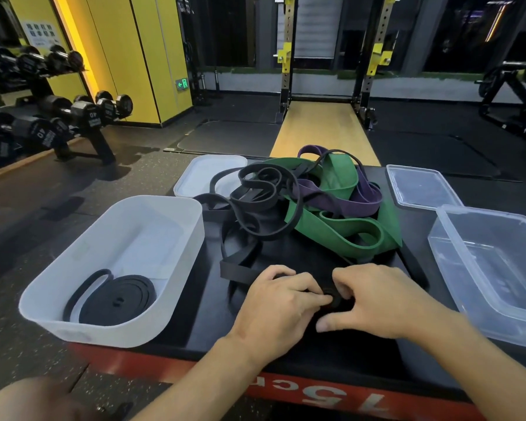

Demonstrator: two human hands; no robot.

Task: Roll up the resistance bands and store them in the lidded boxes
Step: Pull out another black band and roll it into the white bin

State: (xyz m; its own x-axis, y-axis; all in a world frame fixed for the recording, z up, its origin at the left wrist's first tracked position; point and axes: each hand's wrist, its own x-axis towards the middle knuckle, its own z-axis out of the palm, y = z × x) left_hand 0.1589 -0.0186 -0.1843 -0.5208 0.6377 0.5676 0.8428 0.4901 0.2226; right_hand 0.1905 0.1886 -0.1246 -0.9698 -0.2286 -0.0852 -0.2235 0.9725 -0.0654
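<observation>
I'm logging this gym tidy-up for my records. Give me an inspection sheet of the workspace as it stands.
Surface: black padded platform with a red side.
Job's things: white box open, one coiled black band inside; white lid behind it; clear box open, nothing visible inside; clear lid behind it; tangled pile of black bands, green band and purple band in the middle.
Clutter: nothing seen.
Grippers: left hand and right hand both pinch a small black roll near the front.
Cables: nothing seen.
Surroundings: dumbbell rack left, squat rack ahead, yellow wall.
</observation>
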